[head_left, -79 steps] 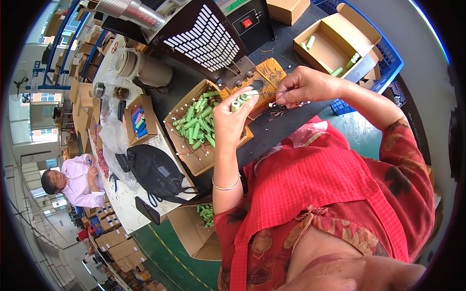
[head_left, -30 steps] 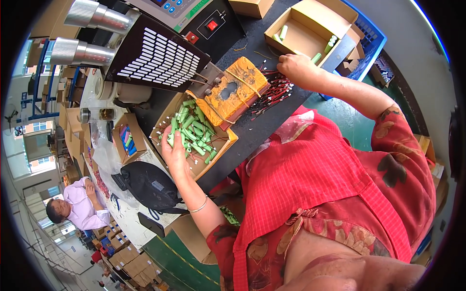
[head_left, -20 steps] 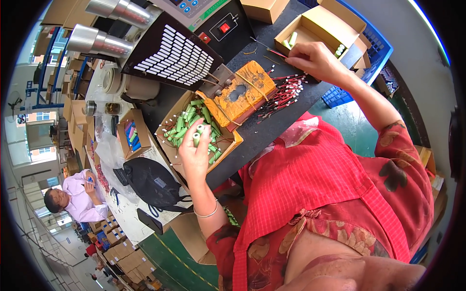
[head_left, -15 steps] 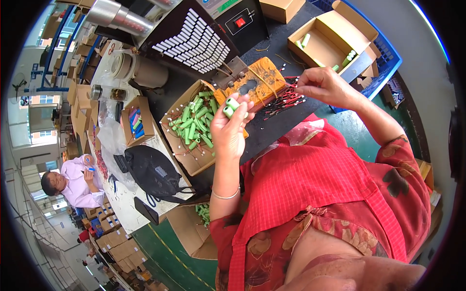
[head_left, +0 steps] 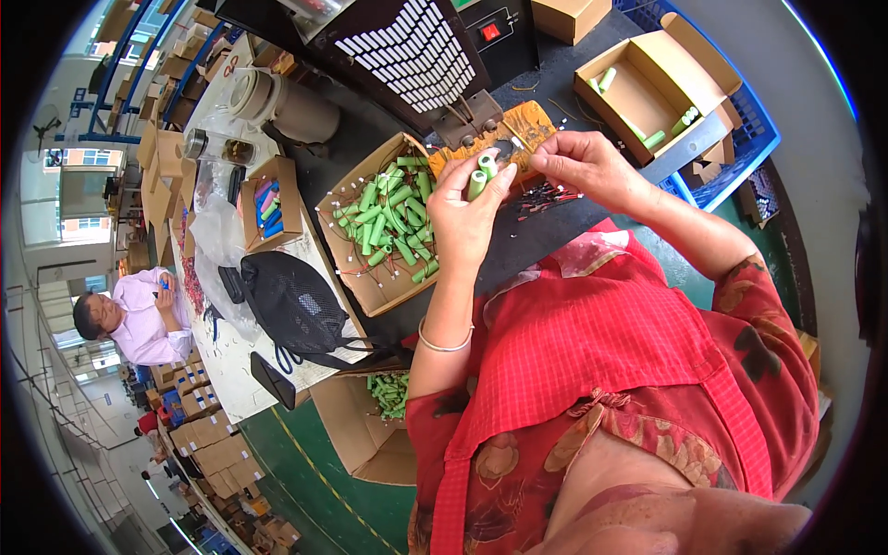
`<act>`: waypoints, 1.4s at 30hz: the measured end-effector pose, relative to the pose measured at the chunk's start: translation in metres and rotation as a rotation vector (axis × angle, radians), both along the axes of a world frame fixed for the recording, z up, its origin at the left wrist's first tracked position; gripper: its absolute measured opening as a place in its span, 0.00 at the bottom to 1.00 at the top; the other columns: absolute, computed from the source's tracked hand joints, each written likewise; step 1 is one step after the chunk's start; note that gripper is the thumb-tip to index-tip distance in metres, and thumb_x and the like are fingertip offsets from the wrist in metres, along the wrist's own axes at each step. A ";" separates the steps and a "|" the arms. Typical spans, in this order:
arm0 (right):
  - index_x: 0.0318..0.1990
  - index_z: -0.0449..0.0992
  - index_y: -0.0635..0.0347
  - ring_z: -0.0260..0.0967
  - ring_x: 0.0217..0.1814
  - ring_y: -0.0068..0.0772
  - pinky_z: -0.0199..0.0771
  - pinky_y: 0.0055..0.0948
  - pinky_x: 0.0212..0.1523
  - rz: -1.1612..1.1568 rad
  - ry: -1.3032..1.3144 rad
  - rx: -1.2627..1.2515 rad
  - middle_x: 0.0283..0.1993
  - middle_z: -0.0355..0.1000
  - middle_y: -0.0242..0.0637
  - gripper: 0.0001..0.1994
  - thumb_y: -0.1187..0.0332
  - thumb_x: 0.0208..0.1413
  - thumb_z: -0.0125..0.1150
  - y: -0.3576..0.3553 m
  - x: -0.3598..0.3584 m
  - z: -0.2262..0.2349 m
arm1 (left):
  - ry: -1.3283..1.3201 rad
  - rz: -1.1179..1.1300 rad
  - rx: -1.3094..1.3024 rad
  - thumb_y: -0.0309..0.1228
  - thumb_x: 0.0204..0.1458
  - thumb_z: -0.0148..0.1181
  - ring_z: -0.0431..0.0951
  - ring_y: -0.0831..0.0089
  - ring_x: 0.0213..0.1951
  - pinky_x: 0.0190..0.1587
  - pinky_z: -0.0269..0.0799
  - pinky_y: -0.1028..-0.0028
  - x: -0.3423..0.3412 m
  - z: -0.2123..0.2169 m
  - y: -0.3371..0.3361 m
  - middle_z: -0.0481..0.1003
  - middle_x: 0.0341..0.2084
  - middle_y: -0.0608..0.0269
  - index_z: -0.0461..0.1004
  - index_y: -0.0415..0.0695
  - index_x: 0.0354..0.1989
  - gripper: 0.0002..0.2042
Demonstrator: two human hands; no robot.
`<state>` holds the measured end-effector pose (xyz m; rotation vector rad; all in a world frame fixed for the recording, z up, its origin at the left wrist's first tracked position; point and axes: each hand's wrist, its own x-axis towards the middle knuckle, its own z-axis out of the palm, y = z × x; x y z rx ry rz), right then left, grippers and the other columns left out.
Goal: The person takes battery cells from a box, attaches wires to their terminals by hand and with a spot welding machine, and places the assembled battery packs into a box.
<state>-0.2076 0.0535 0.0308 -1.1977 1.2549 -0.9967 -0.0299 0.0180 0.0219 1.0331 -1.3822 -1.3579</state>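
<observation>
My left hand (head_left: 462, 217) is closed round a pair of green cylindrical battery cells (head_left: 477, 184), their pale ends facing up. Close beside it, my right hand (head_left: 597, 173) has thumb and forefinger pinched together near the cells; what it pinches is too small to make out. Both hands are in front of a worn block wrapped in orange tape (head_left: 529, 120), beside the metal tip of a soldering station (head_left: 476, 109). Partly under my right hand lies a bundle of red and black wire leads (head_left: 548, 201) with white connectors.
A carton of green cells with wires (head_left: 375, 294) stands left of my hands. An open carton (head_left: 638, 79) with a few cells and a blue crate (head_left: 754, 139) are at the right. Farther left are a black bag (head_left: 296, 310), a phone (head_left: 273, 379) and a seated person (head_left: 143, 314).
My left hand has moved slightly right with the cells. My right hand has come away from the wire leads, and its fingertips are now close to the cells. The view has shifted slightly.
</observation>
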 end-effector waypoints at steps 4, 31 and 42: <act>0.33 0.73 0.63 0.57 0.23 0.11 0.59 0.15 0.23 0.200 0.144 -0.008 0.21 0.64 0.23 0.12 0.61 0.55 0.53 -0.021 -0.004 0.018 | -0.288 0.019 -0.289 0.24 0.41 0.65 0.71 0.82 0.29 0.35 0.66 0.83 0.006 -0.002 -0.018 0.73 0.29 0.66 0.74 0.35 0.38 0.14; 0.34 0.75 0.62 0.66 0.26 0.14 0.68 0.14 0.27 0.244 -0.075 -0.117 0.24 0.70 0.28 0.09 0.65 0.51 0.58 -0.020 -0.012 0.015 | 0.417 -0.363 0.437 0.18 0.43 0.60 0.71 0.85 0.28 0.28 0.67 0.86 0.039 0.009 -0.025 0.74 0.33 0.63 0.71 0.40 0.37 0.11; 0.30 0.76 0.62 0.63 0.19 0.13 0.66 0.15 0.21 0.096 0.090 -0.046 0.17 0.67 0.26 0.10 0.64 0.53 0.56 -0.038 0.006 0.006 | -0.079 0.035 -0.222 0.23 0.44 0.61 0.70 0.86 0.27 0.32 0.66 0.82 0.005 -0.018 -0.025 0.75 0.25 0.67 0.74 0.37 0.34 0.08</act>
